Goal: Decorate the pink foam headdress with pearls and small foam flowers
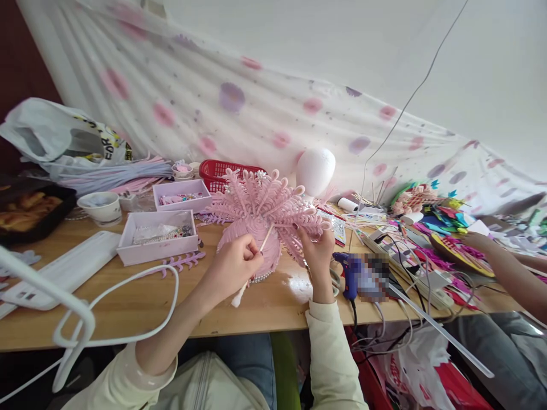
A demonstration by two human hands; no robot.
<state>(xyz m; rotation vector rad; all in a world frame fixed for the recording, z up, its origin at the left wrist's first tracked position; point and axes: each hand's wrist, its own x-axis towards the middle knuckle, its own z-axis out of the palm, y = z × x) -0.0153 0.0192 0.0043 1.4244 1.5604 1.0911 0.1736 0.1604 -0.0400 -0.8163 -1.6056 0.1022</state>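
Note:
A pink headdress [252, 228] with a domed base and a fan of fuzzy, leaf-like fronds stands on the wooden table in front of me. White pearls dot some fronds and edge its bottom. My left hand [239, 262] is closed in a pinch on a cotton swab [267, 236]. The swab's upper end points at the foot of the fronds, while its fluffy white end [236, 299] hangs below the hand. At the headdress's right side, my right hand [318, 247] pinches a pink frond [310, 219] between thumb and fingers.
Two white boxes [156, 250] of beads, a red basket [209, 171] and a paper cup [100, 208] stand left and behind. To the right lie a blue glue gun [348, 273], cables and craft scraps. A white foam head [316, 171] is behind. A co-worker's arm [508, 273] reaches in at right.

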